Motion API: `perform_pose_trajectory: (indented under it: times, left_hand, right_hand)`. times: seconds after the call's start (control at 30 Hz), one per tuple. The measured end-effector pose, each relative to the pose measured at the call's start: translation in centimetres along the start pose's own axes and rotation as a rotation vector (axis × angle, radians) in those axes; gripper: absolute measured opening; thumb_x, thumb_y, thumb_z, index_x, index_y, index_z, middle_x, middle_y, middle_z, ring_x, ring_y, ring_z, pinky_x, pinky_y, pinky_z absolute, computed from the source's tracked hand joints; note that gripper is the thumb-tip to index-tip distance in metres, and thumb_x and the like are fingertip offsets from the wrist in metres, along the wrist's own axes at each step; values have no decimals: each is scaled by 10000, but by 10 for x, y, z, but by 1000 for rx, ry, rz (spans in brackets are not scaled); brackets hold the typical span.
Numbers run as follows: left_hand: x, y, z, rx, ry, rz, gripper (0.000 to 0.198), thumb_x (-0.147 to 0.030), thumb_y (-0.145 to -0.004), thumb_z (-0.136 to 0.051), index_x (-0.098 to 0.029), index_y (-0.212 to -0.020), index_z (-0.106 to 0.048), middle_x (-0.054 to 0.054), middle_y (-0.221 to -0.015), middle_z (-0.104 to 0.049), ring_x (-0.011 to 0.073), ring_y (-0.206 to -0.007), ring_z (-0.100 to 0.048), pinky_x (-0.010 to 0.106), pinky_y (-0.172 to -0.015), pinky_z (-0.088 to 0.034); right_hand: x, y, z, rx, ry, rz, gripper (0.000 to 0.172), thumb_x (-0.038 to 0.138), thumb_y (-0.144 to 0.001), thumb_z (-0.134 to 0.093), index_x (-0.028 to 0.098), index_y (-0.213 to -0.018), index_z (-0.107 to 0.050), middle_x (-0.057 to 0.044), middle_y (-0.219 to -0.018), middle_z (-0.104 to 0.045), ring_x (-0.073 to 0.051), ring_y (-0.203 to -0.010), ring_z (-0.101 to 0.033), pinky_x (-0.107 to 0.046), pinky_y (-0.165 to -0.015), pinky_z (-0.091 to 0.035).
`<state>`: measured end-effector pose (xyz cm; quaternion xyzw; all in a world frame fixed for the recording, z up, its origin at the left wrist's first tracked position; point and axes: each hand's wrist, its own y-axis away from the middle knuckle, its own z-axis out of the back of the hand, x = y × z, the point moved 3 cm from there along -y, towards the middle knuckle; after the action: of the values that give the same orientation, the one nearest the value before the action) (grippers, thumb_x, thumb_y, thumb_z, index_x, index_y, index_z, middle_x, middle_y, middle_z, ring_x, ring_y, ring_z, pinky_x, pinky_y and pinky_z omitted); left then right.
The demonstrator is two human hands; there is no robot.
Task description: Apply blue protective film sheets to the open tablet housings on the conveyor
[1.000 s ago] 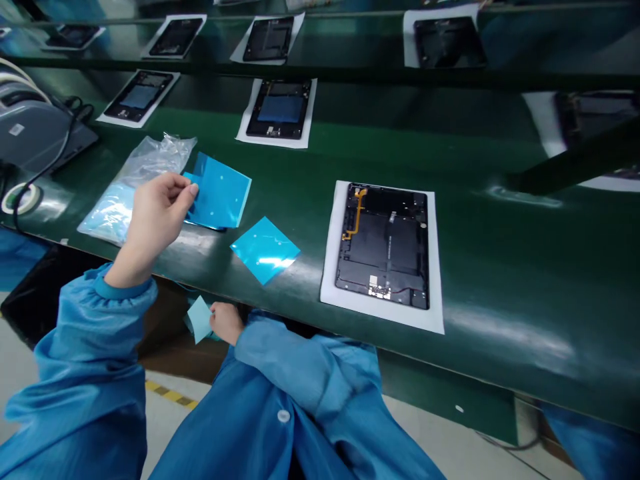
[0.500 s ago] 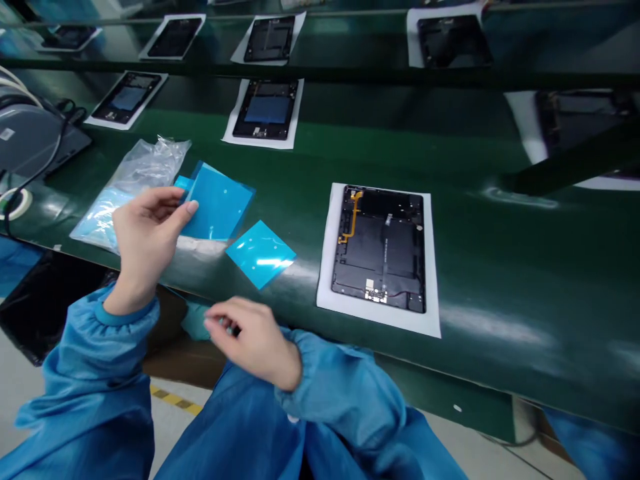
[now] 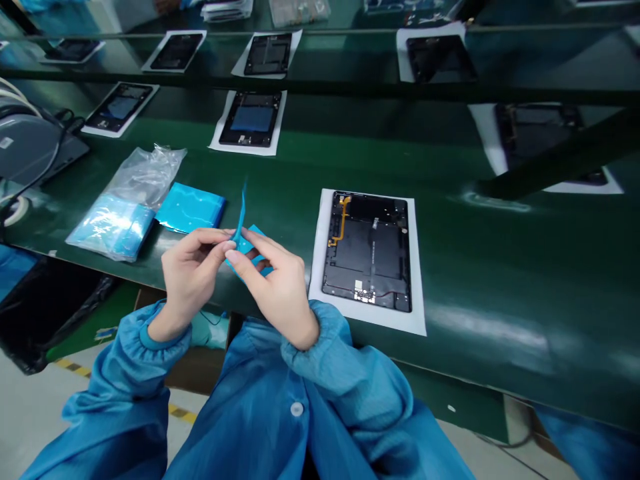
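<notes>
My left hand (image 3: 193,277) and my right hand (image 3: 273,280) meet over the near edge of the green belt (image 3: 475,227). Both pinch one thin blue film sheet (image 3: 241,213), which stands on edge between their fingertips. Under the hands a second blue film square (image 3: 256,233) lies on the belt, mostly hidden. A stack of blue film sheets (image 3: 193,207) lies just to the left. An opened black tablet body (image 3: 367,250) on a white sheet (image 3: 417,313) rests to the right of my hands.
A clear plastic bag (image 3: 127,200) lies at the left, with a grey device and cables (image 3: 30,143) beyond it. More opened tablets on white sheets (image 3: 250,120) sit further back. A black bag (image 3: 35,313) hangs below the belt's edge.
My left hand lifted one blue sheet off the stack and brought it to the middle. My right hand rose from under the belt's edge and took hold of the same sheet.
</notes>
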<state>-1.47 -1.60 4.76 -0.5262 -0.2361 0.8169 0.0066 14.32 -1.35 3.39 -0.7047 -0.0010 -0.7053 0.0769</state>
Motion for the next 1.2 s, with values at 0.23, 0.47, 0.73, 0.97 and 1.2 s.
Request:
perform_pose_trajectory:
  times: [0.23,0.47,0.73,0.97,1.2]
  left_hand:
    - [11,-5,-10,39,21,83,255,-465,-837,-857,-221,-839,-782,9,-798,-770,137,-689,-686,260,-616,-567]
    - [8,-14,11,-241,-178,-75,250,-421,-905,-828,-183,-899,-752,9,-789,-744,123,-663,-676,259,-619,-538]
    - [28,-21,9,-20,-570,-410,96,-314,-978,-729,-230,-953,-769,54,-998,-820,219,-942,-776,346,-881,-567]
    - [29,-13,-61,674,-604,-226,348,-517,-951,-740,-230,-1147,-764,84,-1137,-822,281,-1033,-777,364,-880,-571]
    - [-10,-30,-125,846,-56,80,424,-527,-921,-767,-226,-1218,-734,49,-1035,-789,179,-827,-725,296,-699,-565]
  right_hand:
    - [-12,-6,9,-104,45,11,315,426,-939,-775,259,-1198,-840,-39,-1127,-839,-199,-894,-764,-333,-810,-639]
    - [-23,-10,34,-265,178,48,240,395,-1009,-675,239,-1060,-850,-35,-1022,-841,-220,-906,-790,-381,-878,-653]
    - [22,5,141,-456,779,499,160,349,-1000,-707,282,-980,-851,-42,-942,-835,-221,-875,-802,-388,-832,-654]
    - [-4,-6,224,-548,530,264,242,464,-837,-892,233,-907,-868,-64,-767,-802,-182,-640,-741,-376,-609,-578]
    - [-30,-21,248,-373,229,2,491,684,-625,-935,236,-787,-819,-25,-646,-734,-128,-516,-658,-355,-540,-502]
